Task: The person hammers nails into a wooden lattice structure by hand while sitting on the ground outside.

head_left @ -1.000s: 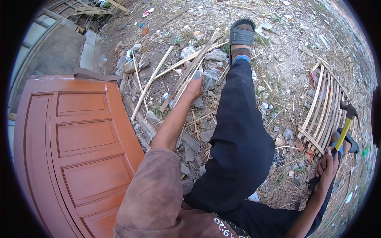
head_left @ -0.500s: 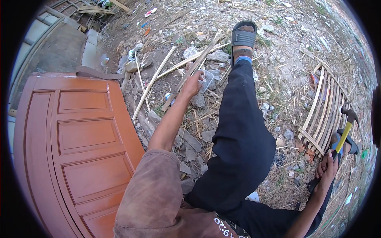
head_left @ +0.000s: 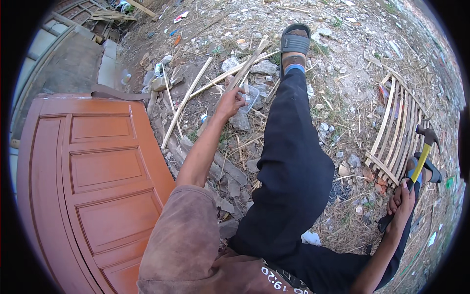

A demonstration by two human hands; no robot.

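My left hand [head_left: 231, 103] reaches forward beside a small clear plastic container [head_left: 251, 97] on the rubble. Its fingers are bent together at the near side of the container; anything pinched in them is too small to make out. A long wooden strip [head_left: 248, 62] lies just beyond that hand. At the right, my right hand [head_left: 402, 202] is closed around the handle of a claw hammer [head_left: 419, 167] with a yellow shaft and dark head, held head up near my right foot. Close to the hammer lies a slatted wooden panel [head_left: 397, 130].
A reddish-brown panelled door [head_left: 110, 181] fills the left side, with a brown strip [head_left: 119, 93] at its top edge. Loose wooden sticks [head_left: 188, 100] and stone pieces [head_left: 264, 67] lie ahead. My outstretched leg [head_left: 296, 152] crosses the middle, ending in a sandal [head_left: 295, 45].
My left hand has drawn slightly left, and more of the clear container shows. The right hand still grips the hammer. The whole view has shifted a little.
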